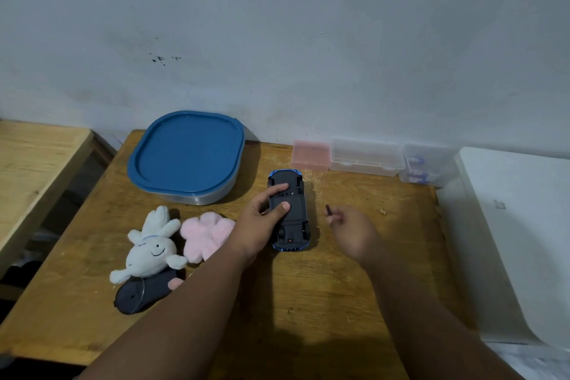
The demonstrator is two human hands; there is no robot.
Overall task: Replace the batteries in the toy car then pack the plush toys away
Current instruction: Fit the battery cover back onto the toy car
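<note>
the toy car [296, 216] lies belly up near the middle of the desk [308, 302], nose toward the wall, and its battery cover looks shut, so the battery step seems to be at its start. the left hand [258, 227] grips the car from its left side, thumb and forefinger on the underside. the right hand [354, 231] pinches a thin dark tool [328, 210], probably a small screwdriver, just beside the car and apart from it. the next move likely calls for setting the tip into the cover's screw while the left hand steadies the car. the white plush [151, 251], pink plush [205, 236] and dark plush [140, 295] wait unpacked near the blue-lidded container [188, 157]
</note>
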